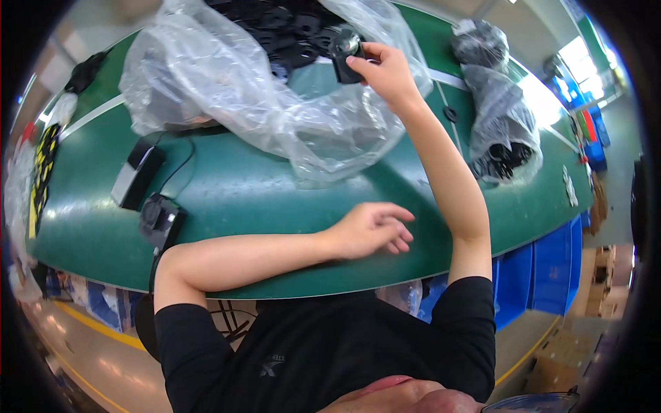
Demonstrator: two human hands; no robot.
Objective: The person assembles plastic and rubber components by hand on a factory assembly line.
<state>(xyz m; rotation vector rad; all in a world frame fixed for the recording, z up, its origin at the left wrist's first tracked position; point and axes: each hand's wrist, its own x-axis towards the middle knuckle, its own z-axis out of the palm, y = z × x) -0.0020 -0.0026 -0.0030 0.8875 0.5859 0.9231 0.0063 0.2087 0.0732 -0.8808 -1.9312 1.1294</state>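
Observation:
Out over the far part of the table, my right hand (389, 72) pinches a flat black plastic part with a round, shiny centre (346, 58) between thumb and fingers. Just behind it a large clear plastic bag (227, 76) lies spread, its mouth full of black plastic parts (286, 27). My left hand (372, 230) rests near the table's front edge, fingers loosely apart and holding nothing. The left forearm lies across the green tabletop (255, 196).
At left stand a black-and-white box (138, 172) and a small black device (162, 217), with a cable. A bag of black rings (506, 151) lies at right, near a loose black ring (450, 113). Blue bins (554, 265) stand beyond the table's right front edge.

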